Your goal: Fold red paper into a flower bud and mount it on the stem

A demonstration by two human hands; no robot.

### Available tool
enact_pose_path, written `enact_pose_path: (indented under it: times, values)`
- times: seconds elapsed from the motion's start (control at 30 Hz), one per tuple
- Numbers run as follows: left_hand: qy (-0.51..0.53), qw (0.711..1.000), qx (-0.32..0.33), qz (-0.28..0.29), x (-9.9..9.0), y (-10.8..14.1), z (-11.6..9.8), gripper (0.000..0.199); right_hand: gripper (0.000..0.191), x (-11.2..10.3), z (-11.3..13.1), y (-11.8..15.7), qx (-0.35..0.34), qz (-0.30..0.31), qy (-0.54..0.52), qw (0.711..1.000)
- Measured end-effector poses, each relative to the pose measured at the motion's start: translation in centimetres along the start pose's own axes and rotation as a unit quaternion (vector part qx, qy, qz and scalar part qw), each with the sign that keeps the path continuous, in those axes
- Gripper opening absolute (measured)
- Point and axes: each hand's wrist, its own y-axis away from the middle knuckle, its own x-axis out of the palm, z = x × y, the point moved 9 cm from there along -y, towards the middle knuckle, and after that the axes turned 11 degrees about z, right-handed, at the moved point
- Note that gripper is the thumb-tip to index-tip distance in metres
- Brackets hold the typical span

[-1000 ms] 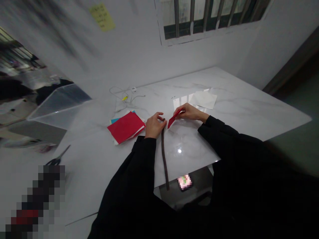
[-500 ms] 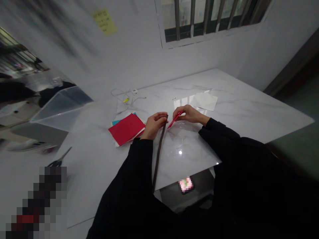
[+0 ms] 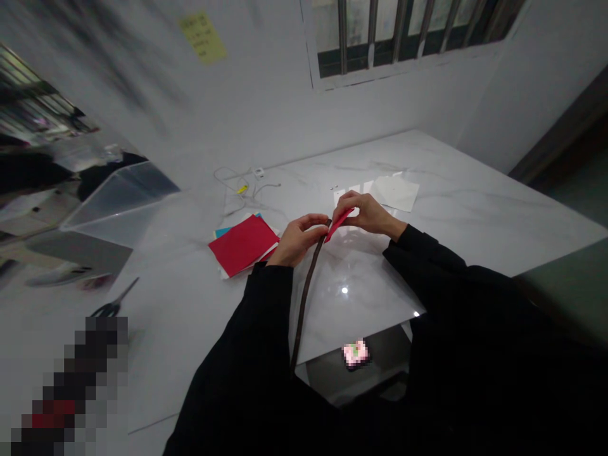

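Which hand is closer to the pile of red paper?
Left. The left hand, holding a dark strip, is right beside the pile of red paper. The right hand, pinching a red paper piece, is farther away, beyond the left hand.

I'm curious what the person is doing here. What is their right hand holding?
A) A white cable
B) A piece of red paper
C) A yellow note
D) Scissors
B: the right hand pinches the red paper between its fingers, close to the dark strip that the left hand grips.
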Motion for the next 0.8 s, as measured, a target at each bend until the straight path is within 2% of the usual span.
enact_pose_path:
  times: [0.33, 0.6, 0.8]
  values:
    - [-0.008, 1.000, -0.010, 0.003, 0.2, 0.1, 0.1, 0.035, 0.027, 0.0, 0.3, -0.2, 0.031, 0.020, -0.010, 0.999]
    - [-0.009, 1.000, -0.002, 0.027, 0.4, -0.4, 0.5, 0.034, 0.035, 1.4, -1.8, -0.1, 0.094, 0.055, -0.183, 0.977]
    - [0.018, 0.999, 0.004, 0.031, 0.1, -0.8, 1.1, 0.035, 0.034, 1.6, -2.5, -0.1, 0.097, 0.049, -0.215, 0.970]
